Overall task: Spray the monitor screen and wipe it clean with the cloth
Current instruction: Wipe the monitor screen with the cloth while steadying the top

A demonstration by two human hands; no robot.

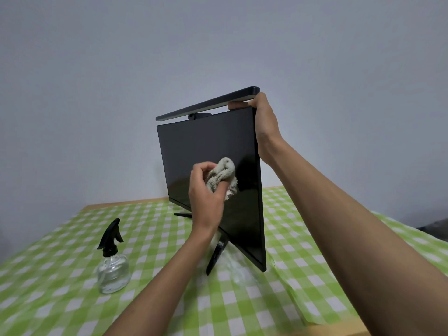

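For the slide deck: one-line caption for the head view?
Left hand wipes monitor screen with cloth; right hand steadies its top corner.

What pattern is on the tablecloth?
Green and white checks on the tablecloth, seen in the head view.

Left hand (206, 190) pressing cloth (221, 174) on monitor screen (201, 151), right hand (265, 124) gripping its top corner
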